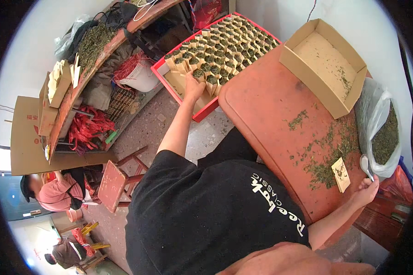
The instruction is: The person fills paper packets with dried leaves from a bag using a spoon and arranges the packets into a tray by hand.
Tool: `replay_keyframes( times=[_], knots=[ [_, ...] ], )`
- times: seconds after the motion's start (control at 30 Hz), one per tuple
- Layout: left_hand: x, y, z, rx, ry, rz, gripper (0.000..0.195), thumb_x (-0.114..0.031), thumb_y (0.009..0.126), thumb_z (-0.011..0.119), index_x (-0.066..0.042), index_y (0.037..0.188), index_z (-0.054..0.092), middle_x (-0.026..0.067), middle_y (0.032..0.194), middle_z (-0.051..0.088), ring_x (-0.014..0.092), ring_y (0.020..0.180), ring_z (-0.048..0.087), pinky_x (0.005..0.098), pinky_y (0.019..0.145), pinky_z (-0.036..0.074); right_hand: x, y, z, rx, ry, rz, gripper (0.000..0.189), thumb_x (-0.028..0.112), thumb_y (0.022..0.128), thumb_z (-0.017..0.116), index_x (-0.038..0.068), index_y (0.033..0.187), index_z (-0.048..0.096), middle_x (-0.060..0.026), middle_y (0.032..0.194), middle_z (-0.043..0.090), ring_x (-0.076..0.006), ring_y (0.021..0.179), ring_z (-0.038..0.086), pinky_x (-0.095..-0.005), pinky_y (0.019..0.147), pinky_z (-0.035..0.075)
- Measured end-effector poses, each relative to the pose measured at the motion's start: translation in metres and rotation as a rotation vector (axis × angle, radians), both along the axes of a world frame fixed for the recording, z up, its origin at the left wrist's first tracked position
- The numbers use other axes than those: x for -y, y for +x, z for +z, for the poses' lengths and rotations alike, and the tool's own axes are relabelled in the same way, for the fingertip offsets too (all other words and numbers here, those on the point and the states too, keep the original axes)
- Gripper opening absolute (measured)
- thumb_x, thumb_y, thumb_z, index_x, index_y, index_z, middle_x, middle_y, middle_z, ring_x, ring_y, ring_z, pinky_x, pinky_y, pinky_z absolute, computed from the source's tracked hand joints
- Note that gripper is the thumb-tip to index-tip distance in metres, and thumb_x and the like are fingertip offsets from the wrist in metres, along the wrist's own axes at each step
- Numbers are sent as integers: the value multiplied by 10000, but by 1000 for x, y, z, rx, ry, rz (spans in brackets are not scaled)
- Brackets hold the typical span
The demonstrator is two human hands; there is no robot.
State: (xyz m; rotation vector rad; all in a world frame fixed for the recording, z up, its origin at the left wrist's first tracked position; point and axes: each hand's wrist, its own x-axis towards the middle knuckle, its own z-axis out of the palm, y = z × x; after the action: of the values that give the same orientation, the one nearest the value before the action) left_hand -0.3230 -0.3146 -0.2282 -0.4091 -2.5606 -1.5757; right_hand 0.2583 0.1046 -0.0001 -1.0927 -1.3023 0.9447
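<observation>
My left hand (194,86) reaches into a red-rimmed box (203,112), its fingers at the front row of small paper bags (211,79) filled with dried green leaves. Whether it grips one of those bags cannot be told. On the right, my right hand (367,188) holds a metal spoon (366,165) by its handle, beside a clear plastic bag (366,127) of dried leaves (385,139). A flat paper packet (340,174) with leaf bits on it lies on the reddish table (261,92), near a scattered heap of leaves (325,168).
An open cardboard tray (323,68) with a few leaf crumbs stands at the table's far edge. To the left are a curved wooden bench (99,60), a white bucket (143,77) of red shreds and a wooden stool (113,185). Two people are farther off at lower left.
</observation>
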Motion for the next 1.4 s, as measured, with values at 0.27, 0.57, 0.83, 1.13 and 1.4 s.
replay_keyframes(
  times=[0.27,0.57,0.83,1.13,1.4],
  knots=[
    [-6,26,59,149,-202,16,585,-155,719,702,70,1207,472,272,1148,539,399,1104,543,406,962,445,6,-3,1,38,-5,-54,343,290,1008,488,-12,1119,609,37,639,493,-42,544,376,-207,491,281],
    [3,28,51,100,-251,22,676,-170,704,714,66,1278,444,272,1206,557,374,1149,554,393,978,451,0,-2,-5,45,2,-10,335,289,1020,470,7,1142,606,43,652,511,-42,551,387,-212,490,290],
    [19,29,63,106,-145,-16,745,-151,678,744,46,1320,423,239,1244,533,361,1193,517,392,1017,420,11,-11,3,37,11,-16,307,303,984,535,18,1071,611,21,634,533,-58,538,413,-221,486,287],
    [12,92,154,-565,-321,280,538,-67,768,691,27,1258,490,148,1246,523,242,1143,529,364,920,486,4,-7,-1,20,-10,-13,328,290,1013,489,7,1131,607,35,665,514,-51,568,407,-216,510,306],
    [-116,261,301,529,824,-1546,374,-152,855,739,-38,1180,591,76,1150,613,161,1025,606,320,882,501,6,-9,-2,7,-4,5,313,288,997,515,15,1118,612,27,665,531,-50,564,424,-209,503,310]
  ],
)
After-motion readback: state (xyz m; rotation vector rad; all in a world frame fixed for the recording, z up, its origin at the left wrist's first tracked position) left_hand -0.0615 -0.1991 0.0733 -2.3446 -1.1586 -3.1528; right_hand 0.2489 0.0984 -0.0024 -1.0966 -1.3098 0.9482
